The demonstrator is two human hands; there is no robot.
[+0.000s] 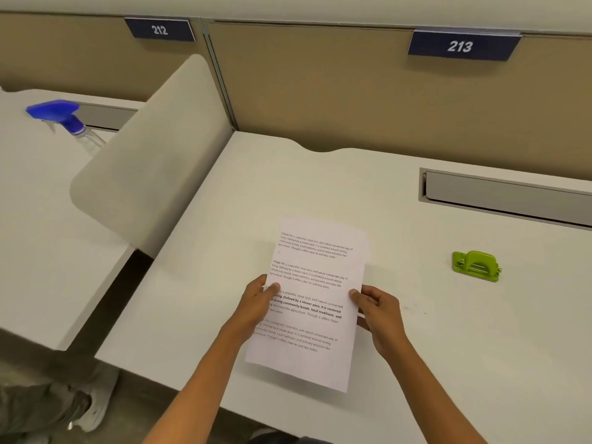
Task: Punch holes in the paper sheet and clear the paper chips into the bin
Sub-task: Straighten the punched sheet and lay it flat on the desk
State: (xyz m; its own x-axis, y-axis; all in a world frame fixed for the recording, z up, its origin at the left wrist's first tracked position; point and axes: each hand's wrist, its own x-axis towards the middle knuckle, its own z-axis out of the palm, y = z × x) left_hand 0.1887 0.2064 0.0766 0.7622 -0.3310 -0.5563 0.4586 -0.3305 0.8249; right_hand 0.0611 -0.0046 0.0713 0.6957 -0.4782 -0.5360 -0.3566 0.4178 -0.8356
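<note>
A white paper sheet (pixel 312 283) printed with several paragraphs of text is held just above the white desk (pixel 208 251). My left hand (pixel 256 304) pinches its left edge, thumb on top. On the opposite edge, my right hand (pixel 378 312) grips it the same way. A small green hole punch (pixel 476 265) sits on the desk to the right of the sheet, well apart from both hands. No bin is in view.
A beige padded divider (pixel 150 155) separates this desk from the left one, where a spray bottle (pixel 69 120) with a blue trigger head stands. A grey cable flap (pixel 506 197) is set into the desk at the back right. Tan partition panels carry labels 212 and 213.
</note>
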